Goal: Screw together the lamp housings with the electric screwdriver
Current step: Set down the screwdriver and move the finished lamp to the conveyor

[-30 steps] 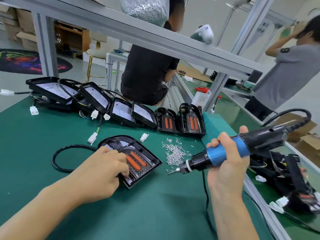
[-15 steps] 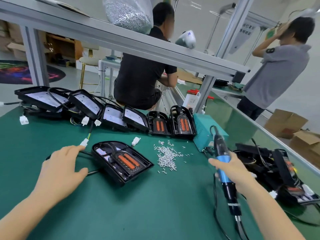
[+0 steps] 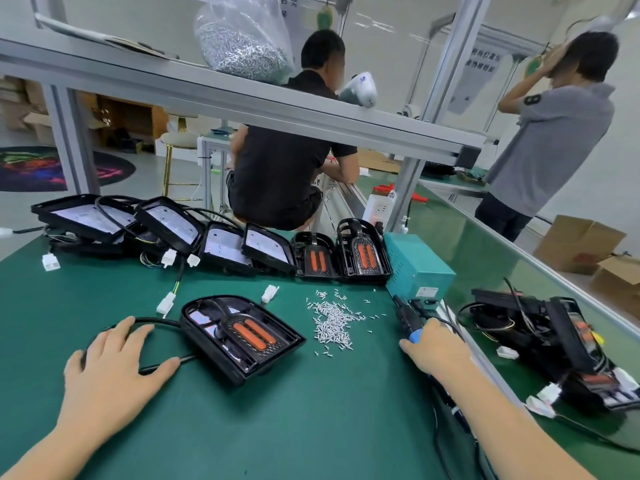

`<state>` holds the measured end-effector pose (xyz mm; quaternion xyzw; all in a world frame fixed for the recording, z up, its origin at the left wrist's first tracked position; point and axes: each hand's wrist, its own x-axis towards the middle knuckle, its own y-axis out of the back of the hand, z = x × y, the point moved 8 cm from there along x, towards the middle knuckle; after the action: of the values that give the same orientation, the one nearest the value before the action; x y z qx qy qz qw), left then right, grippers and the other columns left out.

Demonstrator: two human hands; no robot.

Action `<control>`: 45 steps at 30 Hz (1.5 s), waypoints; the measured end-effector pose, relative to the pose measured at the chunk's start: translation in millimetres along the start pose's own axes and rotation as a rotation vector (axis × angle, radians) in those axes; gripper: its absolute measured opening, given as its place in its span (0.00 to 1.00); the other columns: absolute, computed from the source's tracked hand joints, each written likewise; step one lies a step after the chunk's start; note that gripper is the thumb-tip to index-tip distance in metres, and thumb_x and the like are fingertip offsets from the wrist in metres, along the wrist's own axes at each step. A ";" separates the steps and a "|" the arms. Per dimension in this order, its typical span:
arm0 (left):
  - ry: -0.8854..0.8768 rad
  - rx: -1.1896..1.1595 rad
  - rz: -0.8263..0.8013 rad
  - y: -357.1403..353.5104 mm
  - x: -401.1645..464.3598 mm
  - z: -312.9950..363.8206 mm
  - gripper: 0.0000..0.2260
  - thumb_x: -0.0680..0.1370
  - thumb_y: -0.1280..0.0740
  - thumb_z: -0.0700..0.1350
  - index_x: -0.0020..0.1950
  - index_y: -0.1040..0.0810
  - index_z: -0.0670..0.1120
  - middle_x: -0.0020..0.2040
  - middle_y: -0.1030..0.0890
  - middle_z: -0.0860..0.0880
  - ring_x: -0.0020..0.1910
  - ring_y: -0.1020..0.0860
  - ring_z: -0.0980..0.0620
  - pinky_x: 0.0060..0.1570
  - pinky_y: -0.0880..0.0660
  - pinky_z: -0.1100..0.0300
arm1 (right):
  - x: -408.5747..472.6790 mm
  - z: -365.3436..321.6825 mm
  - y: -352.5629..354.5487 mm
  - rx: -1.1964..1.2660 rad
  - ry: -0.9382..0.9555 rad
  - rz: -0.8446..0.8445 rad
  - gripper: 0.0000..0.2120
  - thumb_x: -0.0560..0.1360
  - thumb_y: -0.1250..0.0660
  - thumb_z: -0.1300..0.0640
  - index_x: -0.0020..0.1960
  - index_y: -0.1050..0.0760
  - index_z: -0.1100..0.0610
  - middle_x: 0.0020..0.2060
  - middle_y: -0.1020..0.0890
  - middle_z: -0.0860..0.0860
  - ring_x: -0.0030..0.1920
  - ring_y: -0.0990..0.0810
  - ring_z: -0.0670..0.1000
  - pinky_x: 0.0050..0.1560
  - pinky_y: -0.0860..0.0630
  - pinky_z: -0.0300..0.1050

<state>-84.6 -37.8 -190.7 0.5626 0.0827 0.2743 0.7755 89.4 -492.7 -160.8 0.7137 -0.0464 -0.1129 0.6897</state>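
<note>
green matting covers the workbench (image 3: 277,427), and on it lies the black lamp housing (image 3: 242,337) with two orange strips in its face, the landmark here. the left hand (image 3: 114,362) lies flat just left of the housing, fingers spread wide over the black cable (image 3: 156,322) that loops out of the housing's left side; it grips nothing. right of the housing is a loose scatter of small silver screws (image 3: 332,322). further right, past the screws, the right hand (image 3: 434,351) rests on the electric screwdriver (image 3: 410,320), which lies on the mat; whether the fingers close round it cannot be told. behind the screwdriver stands a teal power box (image 3: 415,265). behind the housing, a row of more housings (image 3: 221,237) runs along the bench's far edge.
</note>
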 end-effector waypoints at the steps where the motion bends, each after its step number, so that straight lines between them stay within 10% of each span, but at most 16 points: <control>1: -0.003 -0.003 0.012 -0.1 -0.1 -0.2 0.36 0.64 0.44 0.67 0.67 0.27 0.50 0.73 0.33 0.49 0.72 0.38 0.46 0.69 0.44 0.45 | 0.8 -0.6 0.2 -0.014 -0.001 0.011 0.27 0.77 0.38 0.41 0.63 0.36 0.61 0.56 0.22 0.55 0.57 0.22 0.57 0.45 0.29 0.45; 15: 0.003 -0.073 0.106 3.8 -3.0 -3.8 0.30 0.63 0.38 0.64 0.58 0.21 0.48 0.67 0.27 0.47 0.70 0.36 0.45 0.68 0.43 0.43 | -2.0 -9.8 7.9 -0.017 0.101 0.033 0.16 0.79 0.40 0.42 0.45 0.30 0.55 0.33 0.30 0.48 0.49 0.20 0.55 0.40 0.33 0.43; 20: 0.001 -0.116 0.119 16.5 -8.2 -0.1 0.31 0.62 0.34 0.62 0.61 0.22 0.48 0.70 0.30 0.47 0.72 0.40 0.46 0.69 0.47 0.47 | -6.4 -13.0 11.3 -0.265 0.123 0.043 0.20 0.80 0.46 0.39 0.61 0.28 0.52 0.41 0.27 0.47 0.40 0.25 0.52 0.31 0.35 0.42; 26: 0.074 -0.136 0.099 15.5 -6.6 -2.0 0.40 0.66 0.26 0.60 0.74 0.38 0.53 0.77 0.47 0.49 0.75 0.52 0.48 0.72 0.55 0.49 | -54.4 -56.5 40.4 -0.199 0.301 0.351 0.32 0.77 0.45 0.33 0.73 0.41 0.51 0.66 0.30 0.51 0.66 0.29 0.53 0.62 0.32 0.47; 35: 0.116 -0.063 -0.026 8.2 4.9 -7.3 0.48 0.64 0.32 0.70 0.77 0.51 0.58 0.78 0.50 0.51 0.75 0.49 0.47 0.71 0.50 0.48 | -166.6 -171.5 3.2 0.388 0.879 -0.030 0.57 0.54 0.42 0.18 0.77 0.56 0.37 0.78 0.53 0.42 0.77 0.57 0.43 0.77 0.59 0.50; 45: -0.033 0.072 -0.067 10.5 15.3 -1.9 0.47 0.60 0.41 0.77 0.75 0.44 0.59 0.68 0.37 0.54 0.69 0.41 0.52 0.67 0.47 0.53 | -167.7 -207.3 -15.1 0.348 0.850 0.171 0.44 0.65 0.35 0.31 0.76 0.48 0.41 0.75 0.45 0.43 0.75 0.48 0.45 0.76 0.57 0.49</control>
<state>-76.1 -26.0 -179.0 0.5915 0.0987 0.2356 0.7648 -28.0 -252.9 -154.8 0.7954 0.1632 0.2563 0.5244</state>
